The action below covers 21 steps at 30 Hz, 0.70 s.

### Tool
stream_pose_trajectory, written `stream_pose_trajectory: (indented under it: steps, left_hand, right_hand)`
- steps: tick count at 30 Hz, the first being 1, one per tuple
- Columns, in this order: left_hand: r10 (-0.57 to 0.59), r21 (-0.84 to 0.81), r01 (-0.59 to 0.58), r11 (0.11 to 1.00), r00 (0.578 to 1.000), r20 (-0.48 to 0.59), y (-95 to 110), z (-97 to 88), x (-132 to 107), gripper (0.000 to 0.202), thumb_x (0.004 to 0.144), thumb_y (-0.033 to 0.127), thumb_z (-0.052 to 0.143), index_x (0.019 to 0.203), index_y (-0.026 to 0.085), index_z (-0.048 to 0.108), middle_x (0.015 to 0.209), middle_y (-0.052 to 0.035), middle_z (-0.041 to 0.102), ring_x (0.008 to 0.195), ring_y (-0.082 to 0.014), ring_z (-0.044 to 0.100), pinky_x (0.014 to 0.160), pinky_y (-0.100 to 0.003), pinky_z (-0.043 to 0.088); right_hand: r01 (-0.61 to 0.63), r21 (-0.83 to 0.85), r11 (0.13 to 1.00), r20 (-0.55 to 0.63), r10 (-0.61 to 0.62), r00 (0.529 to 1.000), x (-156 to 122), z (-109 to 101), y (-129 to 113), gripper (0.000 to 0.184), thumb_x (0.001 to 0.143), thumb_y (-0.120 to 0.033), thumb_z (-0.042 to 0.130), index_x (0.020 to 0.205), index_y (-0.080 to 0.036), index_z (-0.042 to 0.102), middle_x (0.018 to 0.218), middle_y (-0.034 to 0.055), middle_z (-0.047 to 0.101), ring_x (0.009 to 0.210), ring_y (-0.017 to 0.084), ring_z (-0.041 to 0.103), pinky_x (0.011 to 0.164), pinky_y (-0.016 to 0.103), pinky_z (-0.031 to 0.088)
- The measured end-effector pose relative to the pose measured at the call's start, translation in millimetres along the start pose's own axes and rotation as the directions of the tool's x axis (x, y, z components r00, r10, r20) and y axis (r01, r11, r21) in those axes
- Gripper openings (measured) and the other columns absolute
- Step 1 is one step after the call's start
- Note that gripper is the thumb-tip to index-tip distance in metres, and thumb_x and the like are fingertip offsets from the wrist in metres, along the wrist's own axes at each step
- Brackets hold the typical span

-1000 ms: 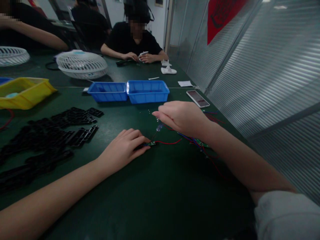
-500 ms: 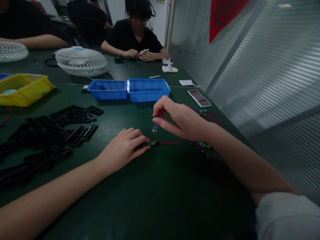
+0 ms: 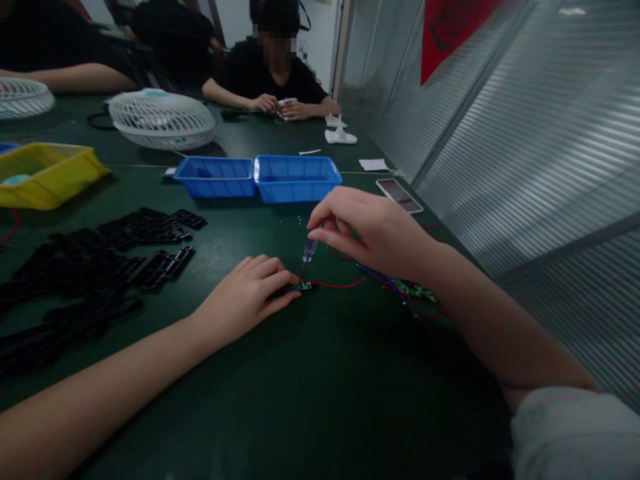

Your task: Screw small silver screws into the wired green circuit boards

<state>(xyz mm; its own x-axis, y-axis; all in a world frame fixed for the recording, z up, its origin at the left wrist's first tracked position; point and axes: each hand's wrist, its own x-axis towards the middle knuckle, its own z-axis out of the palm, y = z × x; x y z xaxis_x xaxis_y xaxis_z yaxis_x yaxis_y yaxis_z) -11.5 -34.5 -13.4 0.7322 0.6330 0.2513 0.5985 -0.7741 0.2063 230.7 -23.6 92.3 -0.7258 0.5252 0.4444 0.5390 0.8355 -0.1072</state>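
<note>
My right hand (image 3: 367, 227) is closed around the top of a screwdriver (image 3: 310, 249) with a clear purplish handle. The screwdriver leans slightly, its tip down at a small green circuit board (image 3: 304, 287) on the table. My left hand (image 3: 255, 287) pinches the board's left end between thumb and fingers and covers part of it. From the board a red wire (image 3: 340, 287) runs to the right. Beyond it, partly under my right forearm, lie more green boards (image 3: 413, 289) with red and blue wires.
Black plastic parts (image 3: 115, 260) lie piled at left. Two blue bins (image 3: 299, 190) stand ahead, tiny screws (image 3: 300, 220) before them. A yellow bin (image 3: 55, 187), white fan cage (image 3: 163, 120) and phone (image 3: 399, 195) lie around. Opposite, a person (image 3: 273, 80) handles a white part.
My right hand has shifted slightly and its grip on the screwdriver has turned, showing more of the handle. The left hand and the board stay in place.
</note>
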Motion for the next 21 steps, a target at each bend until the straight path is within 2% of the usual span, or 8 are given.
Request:
stream_pose_trajectory:
  steps: [2, 4, 6, 8, 11, 15, 18, 21]
  left_hand:
    - [0.001, -0.002, -0.001, 1.0, 1.0, -0.003, 0.0, -0.5, -0.4, 0.024, 0.097, 0.04, 0.05, 0.109, 0.024, 0.063, 0.1, -0.0043, 0.059, 0.091, -0.0211, 0.053, 0.078, -0.035, 0.039]
    - [0.002, -0.005, -0.002, 1.0, 1.0, -0.006, -0.1, -0.7, -0.7, 0.023, 0.097, 0.04, 0.05, 0.109, 0.024, 0.063, 0.1, -0.004, 0.059, 0.091, -0.021, 0.052, 0.077, -0.035, 0.038]
    - [0.001, -0.006, -0.001, 1.0, 1.0, -0.006, -0.4, -0.8, -0.7, 0.023, 0.097, 0.04, 0.051, 0.109, 0.025, 0.063, 0.099, -0.0035, 0.059, 0.091, -0.0211, 0.052, 0.078, -0.036, 0.038]
    - [0.0, -0.009, 0.0, 1.0, 1.0, -0.002, -0.8, -0.9, -0.5, 0.023, 0.096, 0.041, 0.051, 0.109, 0.026, 0.063, 0.1, -0.0033, 0.059, 0.091, -0.0214, 0.052, 0.079, -0.036, 0.039]
    - [-0.003, -0.019, 0.003, 1.0, 1.0, 0.001, -1.3, -1.4, -0.6, 0.023, 0.097, 0.041, 0.05, 0.109, 0.025, 0.063, 0.099, -0.0034, 0.058, 0.092, -0.0215, 0.052, 0.079, -0.036, 0.039]
    - [-0.012, -0.027, 0.012, 1.0, 1.0, 0.005, -0.5, -2.3, -1.1, 0.023, 0.097, 0.04, 0.05, 0.108, 0.024, 0.063, 0.097, -0.0034, 0.058, 0.09, -0.0209, 0.051, 0.078, -0.035, 0.039]
    - [-0.012, -0.028, 0.012, 1.0, 1.0, 0.012, 0.4, -2.7, -0.8, 0.023, 0.097, 0.04, 0.05, 0.109, 0.025, 0.063, 0.098, -0.0036, 0.058, 0.091, -0.0213, 0.052, 0.078, -0.036, 0.039]
    - [-0.011, -0.02, 0.011, 1.0, 1.0, 0.013, 0.6, -2.7, -0.3, 0.023, 0.097, 0.04, 0.05, 0.108, 0.025, 0.063, 0.098, -0.0036, 0.058, 0.091, -0.0215, 0.052, 0.078, -0.036, 0.04]
  right_hand:
    - [-0.063, -0.19, 0.98, -0.018, 0.061, 0.998, -0.1, 6.3, -3.4, 0.025, 0.101, -0.032, 0.041, 0.103, -0.013, 0.058, 0.095, 0.0062, 0.062, 0.079, 0.014, 0.054, 0.06, 0.026, 0.031]
    - [-0.075, -0.318, 0.945, -0.041, 0.065, 0.997, -0.5, 12.0, -6.1, 0.035, 0.103, -0.037, 0.034, 0.1, -0.014, 0.059, 0.093, 0.0066, 0.062, 0.079, 0.015, 0.053, 0.057, 0.028, 0.026]
    - [-0.061, -0.363, 0.93, -0.024, 0.057, 0.998, -1.2, 15.1, -8.3, 0.043, 0.103, -0.043, 0.03, 0.091, -0.016, 0.062, 0.086, 0.0054, 0.062, 0.078, 0.015, 0.053, 0.056, 0.029, 0.023]
    - [-0.085, -0.363, 0.928, 0.023, 0.101, 0.995, -1.7, 14.9, -10.7, 0.05, 0.102, -0.047, 0.028, 0.079, -0.017, 0.062, 0.075, 0.0038, 0.061, 0.072, 0.015, 0.052, 0.055, 0.03, 0.02]
    - [-0.144, -0.303, 0.942, 0.107, 0.184, 0.977, -1.5, 10.9, -14.7, 0.047, 0.1, -0.044, 0.03, 0.078, -0.017, 0.062, 0.071, 0.0035, 0.06, 0.067, 0.015, 0.051, 0.055, 0.029, 0.021]
    - [-0.094, -0.092, 0.991, 0.149, 0.107, 0.983, -0.2, 7.5, -16.9, 0.03, 0.094, -0.024, 0.035, 0.096, -0.013, 0.063, 0.097, 0.0082, 0.061, 0.085, 0.017, 0.056, 0.067, 0.028, 0.036]
    - [-0.055, 0.099, 0.994, 0.121, 0.042, 0.992, -0.5, 10.0, -15.4, 0.029, 0.093, -0.015, 0.036, 0.114, -0.011, 0.055, 0.107, 0.0089, 0.058, 0.089, 0.015, 0.056, 0.075, 0.027, 0.041]
    - [-0.022, 0.215, 0.976, 0.029, 0.016, 0.999, -1.8, 14.2, -12.4, 0.021, 0.097, -0.018, 0.04, 0.114, -0.009, 0.049, 0.102, 0.007, 0.058, 0.083, 0.012, 0.055, 0.072, 0.025, 0.042]
